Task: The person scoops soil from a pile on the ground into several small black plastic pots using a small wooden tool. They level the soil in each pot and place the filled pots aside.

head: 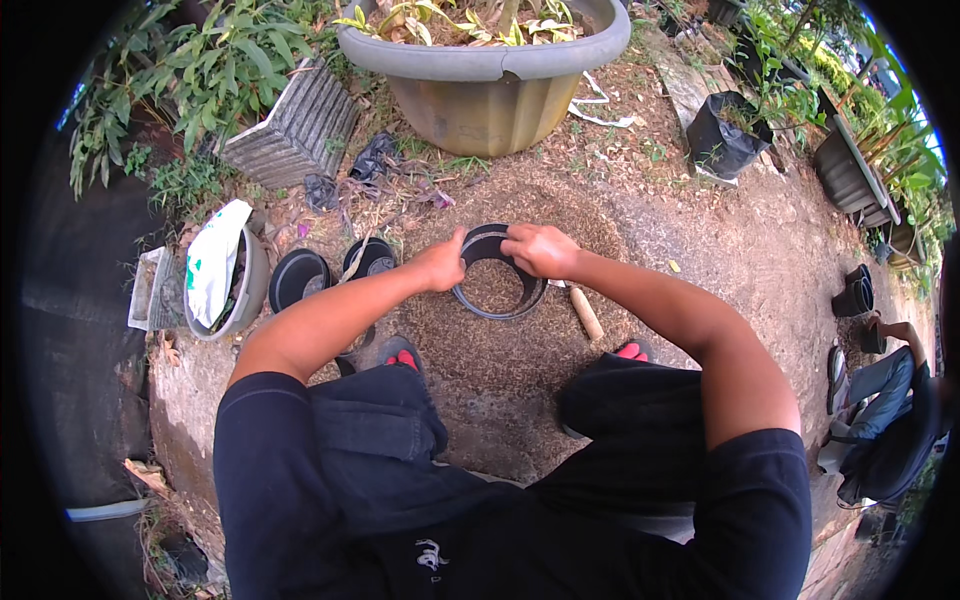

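Observation:
Between my knees a round black plastic pot (497,309) stands on ground strewn with rice husks. Brown husk-like material (491,286) shows inside it. My left hand (441,262) grips the pot's left rim, thumb up. On the far right side of the rim, my right hand (543,250) holds on with its fingers curled over into the pot. Just right of the pot lies a hand tool with a wooden handle (586,313); its metal end is mostly hidden beside the pot.
Two black pots (298,279) stand to the left, near a grey planter (253,300) with a white plastic bag. Ahead sits a large cracked planter (480,112). A black grow bag (727,135) is at upper right. Another person (877,405) sits at far right, a hand on a pot.

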{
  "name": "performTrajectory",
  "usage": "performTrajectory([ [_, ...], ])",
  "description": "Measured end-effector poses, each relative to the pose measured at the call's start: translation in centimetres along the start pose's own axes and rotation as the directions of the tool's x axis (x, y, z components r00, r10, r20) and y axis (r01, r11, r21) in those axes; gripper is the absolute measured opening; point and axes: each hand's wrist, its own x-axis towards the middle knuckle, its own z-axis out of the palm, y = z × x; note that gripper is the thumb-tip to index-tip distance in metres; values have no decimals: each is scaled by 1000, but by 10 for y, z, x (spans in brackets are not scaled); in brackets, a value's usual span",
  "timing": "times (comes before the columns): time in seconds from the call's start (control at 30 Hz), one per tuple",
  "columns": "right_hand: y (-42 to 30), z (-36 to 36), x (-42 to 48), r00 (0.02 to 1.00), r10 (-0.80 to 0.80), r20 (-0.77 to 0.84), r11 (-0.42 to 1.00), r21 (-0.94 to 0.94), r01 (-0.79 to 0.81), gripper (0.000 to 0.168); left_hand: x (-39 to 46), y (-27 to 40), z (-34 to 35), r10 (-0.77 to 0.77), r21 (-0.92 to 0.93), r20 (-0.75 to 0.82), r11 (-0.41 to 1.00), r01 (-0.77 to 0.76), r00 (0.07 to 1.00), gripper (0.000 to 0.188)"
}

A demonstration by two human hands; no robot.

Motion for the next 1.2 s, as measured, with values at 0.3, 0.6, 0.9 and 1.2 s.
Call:
performTrajectory([
  [0.3,-9,70,38,863,284,417,947,-261,-186,27,-8,18,-10,49,33,17,998,-50,999,70],
  [0.6,5,63,42,904,216,369,963,-236,-133,23,-2,12,-5,35,5,25,999,-35,999,65],
  [0.9,-2,77,34,856,149,495,924,-377,58,23,-1,19,-5,50,18,4,999,-50,999,69],
  [1.2,8,64,36,905,162,392,986,-87,-139,3,-1,18,-8,53,54,21,997,-54,998,73],
])
